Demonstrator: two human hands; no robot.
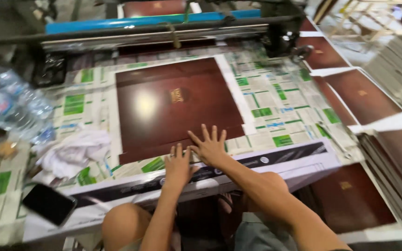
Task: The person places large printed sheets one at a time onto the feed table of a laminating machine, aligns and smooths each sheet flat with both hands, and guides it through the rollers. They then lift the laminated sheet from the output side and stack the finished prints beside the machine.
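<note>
Head view, looking down over a worktable (275, 107) papered with green-and-white printed sheets. A large dark maroon cover (173, 104), glossy, with a small gold emblem near its middle, lies flat at the centre of the table, set on a white backing sheet (231, 86) that shows as a border along its far and right edges.

Left hand (178, 166): palm down at the cover's near edge, fingers extended and held fairly close together, tips on the maroon surface. Right hand (209, 148): palm down just beside the left, fingers spread wide, flat on the near right corner of the cover. Neither hand pinches or holds anything; both press flat. The hands are almost touching; whether they actually meet cannot be told.

A white carton flap (303, 162) with a dark stripe runs along the near edge of the table, under both forearms. A black phone (48, 203) lies on it at the near left corner. Crumpled white cloth (73, 151) sits near the left edge, and a clear water bottle (8, 104) with a blue cap lies beyond it at the far left. A machine with a blue roller (150, 21) and dark bar spans the far edge. More maroon covers (361, 97) are laid out off the right edge, another (350, 195) at the near right. Bare knees show below the table.
</note>
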